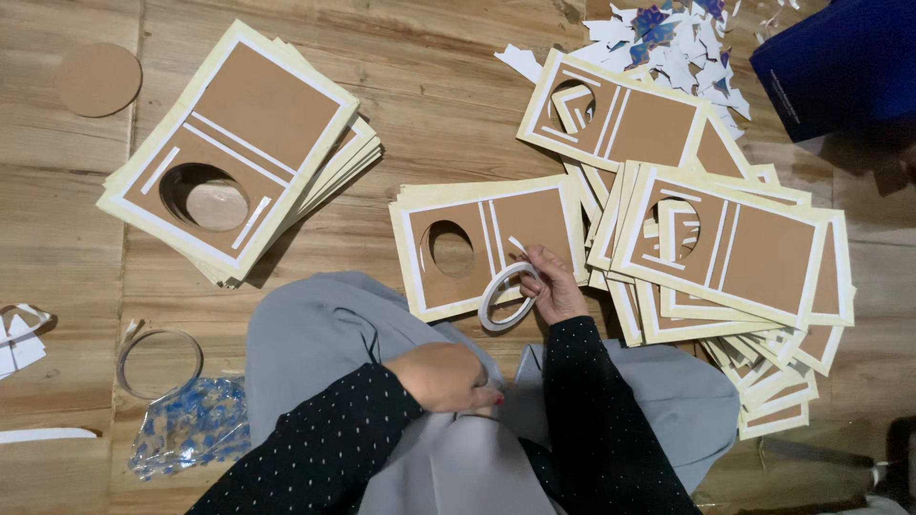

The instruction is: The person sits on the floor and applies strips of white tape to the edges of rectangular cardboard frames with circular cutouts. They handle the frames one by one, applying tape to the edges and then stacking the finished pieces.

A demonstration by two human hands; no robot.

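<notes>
Nearest the lens, from the one head view, I saw the left hand [448, 379] resting knuckles-up on the grey cloth [334, 329] of the lap, fingers curled under; I could not tell whether it held anything. Beyond it my right hand [551, 284] was closed around a white tape roll [506, 297], pinching the ring at its upper right edge so that the roll hung down and to the left of the fingers. That roll overlapped the lower right corner of a brown card with a round hole [482, 243], which topped a small stack on the wooden floor [448, 105]. A larger stack of the same cards [239, 143] sat well apart to the left, and a fanned pile [735, 257] lay just beside the hand on the right. A blue bag [844, 62] occupied the far right corner.
</notes>
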